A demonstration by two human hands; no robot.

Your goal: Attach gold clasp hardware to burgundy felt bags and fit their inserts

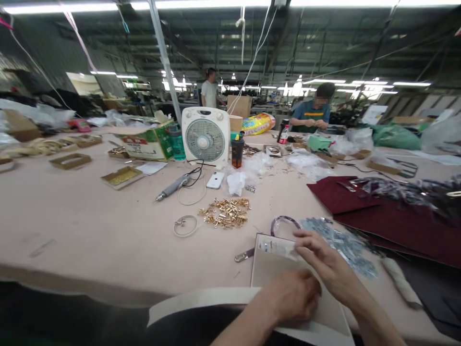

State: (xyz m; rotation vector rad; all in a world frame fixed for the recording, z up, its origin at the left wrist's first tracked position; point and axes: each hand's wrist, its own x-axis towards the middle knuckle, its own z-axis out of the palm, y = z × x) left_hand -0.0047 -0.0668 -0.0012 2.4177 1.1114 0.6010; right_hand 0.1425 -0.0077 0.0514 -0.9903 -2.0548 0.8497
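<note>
Basically pinkish tbl (118, 230) w/ beige panel (274, 266), strip lts (216, 5) overhead.

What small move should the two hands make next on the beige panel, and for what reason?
Probably the right hand should steady the upper end of the beige panel. Its fingers are at that end, near the purple loop handle, while the left hand is blurred lower over the panel, so the piece might shift without support.
</note>
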